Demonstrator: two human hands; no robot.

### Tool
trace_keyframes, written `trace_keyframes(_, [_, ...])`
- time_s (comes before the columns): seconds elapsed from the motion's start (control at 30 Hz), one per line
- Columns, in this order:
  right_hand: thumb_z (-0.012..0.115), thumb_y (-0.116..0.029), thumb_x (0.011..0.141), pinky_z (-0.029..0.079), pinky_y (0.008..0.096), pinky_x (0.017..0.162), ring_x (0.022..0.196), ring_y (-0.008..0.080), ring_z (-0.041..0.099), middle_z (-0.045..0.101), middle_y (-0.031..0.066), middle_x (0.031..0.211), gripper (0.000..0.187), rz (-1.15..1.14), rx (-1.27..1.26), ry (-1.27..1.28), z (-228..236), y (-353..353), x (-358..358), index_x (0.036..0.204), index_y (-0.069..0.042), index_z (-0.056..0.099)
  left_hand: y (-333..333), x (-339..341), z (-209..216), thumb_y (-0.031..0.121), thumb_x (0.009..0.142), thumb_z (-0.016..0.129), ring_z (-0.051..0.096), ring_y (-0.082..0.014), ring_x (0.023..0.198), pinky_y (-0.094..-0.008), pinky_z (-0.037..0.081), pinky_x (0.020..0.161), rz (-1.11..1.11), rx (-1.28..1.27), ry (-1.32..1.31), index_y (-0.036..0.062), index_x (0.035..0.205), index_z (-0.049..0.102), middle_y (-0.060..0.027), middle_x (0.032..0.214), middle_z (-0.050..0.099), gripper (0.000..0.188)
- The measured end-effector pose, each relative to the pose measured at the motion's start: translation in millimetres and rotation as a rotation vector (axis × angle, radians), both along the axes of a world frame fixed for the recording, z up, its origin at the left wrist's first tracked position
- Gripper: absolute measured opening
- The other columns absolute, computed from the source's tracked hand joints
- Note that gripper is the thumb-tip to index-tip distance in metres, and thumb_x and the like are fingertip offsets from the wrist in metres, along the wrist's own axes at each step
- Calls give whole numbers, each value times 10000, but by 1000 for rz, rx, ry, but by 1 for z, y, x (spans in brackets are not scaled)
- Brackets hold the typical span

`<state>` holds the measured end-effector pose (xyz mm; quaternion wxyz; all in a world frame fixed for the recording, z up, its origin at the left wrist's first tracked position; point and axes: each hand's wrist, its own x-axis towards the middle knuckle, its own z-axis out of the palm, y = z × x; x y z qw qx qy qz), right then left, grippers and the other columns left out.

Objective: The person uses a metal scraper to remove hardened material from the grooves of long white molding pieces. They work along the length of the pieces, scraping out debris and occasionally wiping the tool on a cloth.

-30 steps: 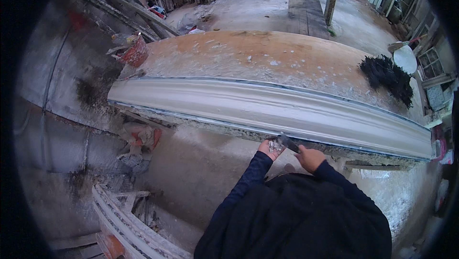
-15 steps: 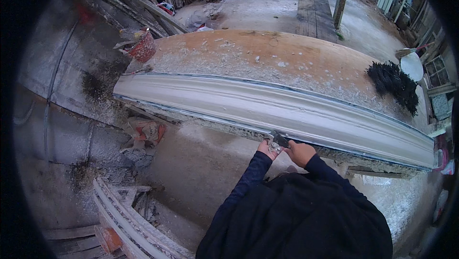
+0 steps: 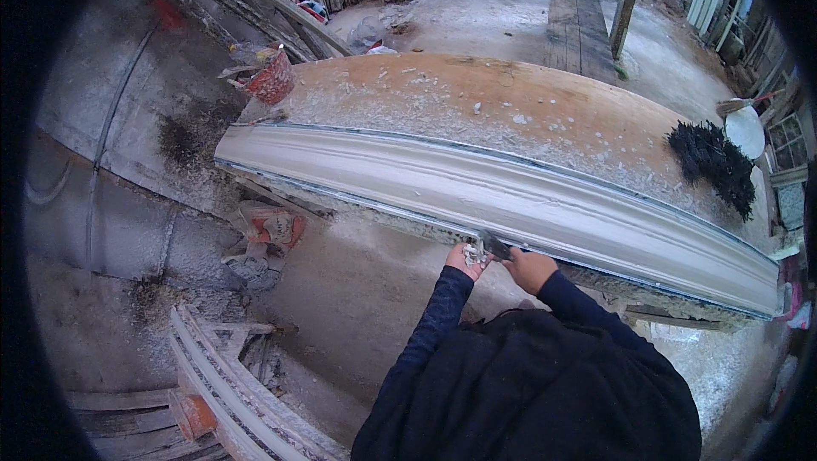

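A long white plaster moulding [image 3: 408, 173] with ridges along its length runs across the bench in front of me. At its near edge my right hand [image 3: 533, 271] grips a dark flat-bladed scraper [image 3: 496, 246], the blade pointing left toward my other hand. My left hand [image 3: 465, 263] is cupped palm up just below that edge, with crumbly white plaster scraps [image 3: 474, 251] in it. The blade lies at the scraps, close above the palm; whether it touches the moulding I cannot tell. My left fingers are partly hidden by the scraps.
Plaster crumbs lie over the wooden bench top [image 3: 477, 78] behind the moulding. A red bucket [image 3: 271, 78] stands at its far left end, a black bristly bundle [image 3: 713, 167] at the right. A printed sack [image 3: 274, 227] and a curved moulding piece [image 3: 223, 397] are at lower left.
My left hand has drawn slightly left of the scraper, and more of the scraps in its palm shows. The whole view has shifted a little. My right hand still grips the scraper.
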<state>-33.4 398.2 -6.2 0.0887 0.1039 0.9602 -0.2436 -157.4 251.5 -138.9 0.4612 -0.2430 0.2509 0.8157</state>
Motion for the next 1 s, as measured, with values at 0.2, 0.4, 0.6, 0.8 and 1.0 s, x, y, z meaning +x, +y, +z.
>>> trace_keyframes(0.2, [449, -364, 863, 460, 464, 563, 652, 364, 597, 605, 187, 678, 326, 24, -31, 6, -4, -22, -23, 926, -47, 493, -16, -10, -7, 211, 818, 385, 595, -315, 821, -486, 493, 738, -29, 179, 57, 32, 931, 552, -143, 883, 611, 270])
trace_keyframes(0.4, [454, -374, 859, 461, 465, 569, 657, 368, 595, 602, 193, 680, 332, -12, 26, -71, 11, 5, 7, 928, -51, 491, -20, -9, 4, 212, 843, 325, 592, -333, 867, -432, 521, 746, -45, 140, -39, -53, 1015, 514, -200, 955, 591, 369])
trace_keyframes(0.6, [469, -372, 851, 460, 475, 583, 656, 382, 587, 597, 202, 675, 340, -11, -11, -19, 14, 8, 0, 913, -38, 496, -30, -20, 21, 207, 847, 314, 566, -354, 965, -408, 515, 779, -202, 164, 4, -104, 1112, 451, -241, 1075, 546, 431])
trace_keyframes(0.8, [462, -366, 855, 455, 477, 590, 677, 383, 588, 597, 206, 686, 343, 39, 0, -91, 20, -14, -28, 913, -30, 498, -48, -39, 16, 190, 848, 322, 574, -361, 914, -443, 512, 769, -80, 71, -2, -84, 1056, 466, -226, 1013, 563, 373])
trace_keyframes(1.0, [452, -369, 860, 451, 479, 590, 681, 380, 588, 595, 205, 686, 345, 52, -14, -22, -1, -44, -60, 919, -32, 496, -52, -48, 1, 181, 845, 366, 589, -312, 810, -485, 506, 739, 37, 60, 55, -1, 911, 512, -161, 871, 592, 243])
